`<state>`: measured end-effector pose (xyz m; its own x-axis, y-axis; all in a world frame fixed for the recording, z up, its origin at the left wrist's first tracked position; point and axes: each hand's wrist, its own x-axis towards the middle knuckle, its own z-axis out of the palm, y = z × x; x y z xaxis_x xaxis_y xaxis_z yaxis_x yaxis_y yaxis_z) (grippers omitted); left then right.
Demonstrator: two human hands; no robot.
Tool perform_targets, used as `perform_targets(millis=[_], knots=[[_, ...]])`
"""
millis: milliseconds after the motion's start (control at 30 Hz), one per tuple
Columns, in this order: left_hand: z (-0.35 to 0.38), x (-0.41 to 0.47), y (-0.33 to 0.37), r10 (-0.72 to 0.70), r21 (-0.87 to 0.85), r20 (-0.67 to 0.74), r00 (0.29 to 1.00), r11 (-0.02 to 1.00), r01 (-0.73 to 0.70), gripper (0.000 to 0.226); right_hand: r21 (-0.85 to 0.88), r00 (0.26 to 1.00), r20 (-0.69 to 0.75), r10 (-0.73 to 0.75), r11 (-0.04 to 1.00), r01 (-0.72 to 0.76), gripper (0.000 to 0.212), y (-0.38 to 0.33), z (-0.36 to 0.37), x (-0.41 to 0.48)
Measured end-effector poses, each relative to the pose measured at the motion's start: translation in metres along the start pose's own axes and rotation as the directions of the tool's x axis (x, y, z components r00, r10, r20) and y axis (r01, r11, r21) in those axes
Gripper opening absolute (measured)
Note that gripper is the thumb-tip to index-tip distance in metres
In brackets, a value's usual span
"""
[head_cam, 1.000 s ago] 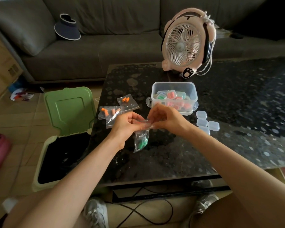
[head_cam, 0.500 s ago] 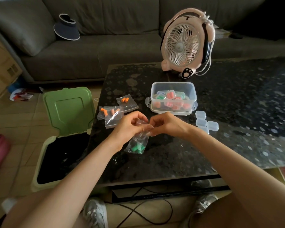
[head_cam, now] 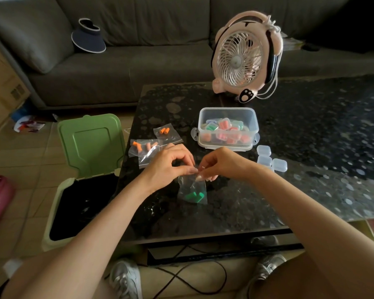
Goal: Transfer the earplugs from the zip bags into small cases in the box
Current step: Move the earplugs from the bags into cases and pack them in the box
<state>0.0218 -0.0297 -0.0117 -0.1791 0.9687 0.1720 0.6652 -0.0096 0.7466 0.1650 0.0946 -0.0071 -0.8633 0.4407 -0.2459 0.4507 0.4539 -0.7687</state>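
Head cam: left hand [head_cam: 168, 162] and right hand [head_cam: 222, 164] pinched the zip bag [head_cam: 192, 186] top, green earplugs [head_cam: 194, 196] lay crosswise just below the fingers [head_cam: 189, 170]

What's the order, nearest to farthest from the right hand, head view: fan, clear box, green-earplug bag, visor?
1. green-earplug bag, pinched by the right hand
2. clear box, just beyond the hand
3. fan, behind the box
4. visor, far left on the sofa

Bare arms [head_cam: 95, 234] — pale laced sneakers [head_cam: 125, 279] on both feet.
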Motion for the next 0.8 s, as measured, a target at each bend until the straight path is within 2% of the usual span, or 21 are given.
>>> perform_targets(millis=[100,200,267,367,500,600,667,800], knots=[[0.001,0.001,-0.004,-0.047,-0.001,0.014,0.999,0.999,0.047,0.018,-0.007,1.0,0.0,0.027,1.0,-0.027,0.024,0.002,0.001,0.001],[0.002,0.002,-0.008,-0.072,-0.003,-0.014,0.997,0.997,0.072,0.014,0.099,0.999,0.014,0.035,0.994,-0.037,0.025,0.001,-0.001,-0.003],[0.004,0.002,-0.01,-0.103,-0.055,-0.05,0.993,0.993,0.1,0.012,0.221,0.999,0.011,0.038,0.974,-0.039,0.035,0.002,-0.004,-0.005],[0.005,0.003,-0.014,-0.219,-0.204,-0.109,0.97,0.959,0.194,0.015,0.271,0.996,0.018,0.085,0.959,-0.087,0.051,0.002,-0.005,-0.01],[0.009,0.004,-0.021,-0.453,-0.354,-0.124,0.883,0.852,0.387,0.021,0.328,0.997,-0.004,0.078,0.942,-0.072,0.039,0.005,-0.004,-0.013],[0.013,0.004,-0.028,-0.605,-0.467,-0.011,0.796,0.707,0.531,0.02,0.348,0.995,-0.095,0.037,0.938,-0.001,0.027,0.01,-0.008,-0.013],[0.014,0.004,-0.03,-0.645,-0.508,0.047,0.763,0.642,0.575,0.017,0.348,0.993,-0.12,0.013,0.937,0.03,0.02,0.013,-0.01,-0.013],[0.013,0.004,-0.029,-0.677,-0.496,0.079,0.732,0.61,0.618,0.016,0.331,0.996,-0.088,-0.029,0.942,0.057,0.014,0.016,-0.01,-0.015]])
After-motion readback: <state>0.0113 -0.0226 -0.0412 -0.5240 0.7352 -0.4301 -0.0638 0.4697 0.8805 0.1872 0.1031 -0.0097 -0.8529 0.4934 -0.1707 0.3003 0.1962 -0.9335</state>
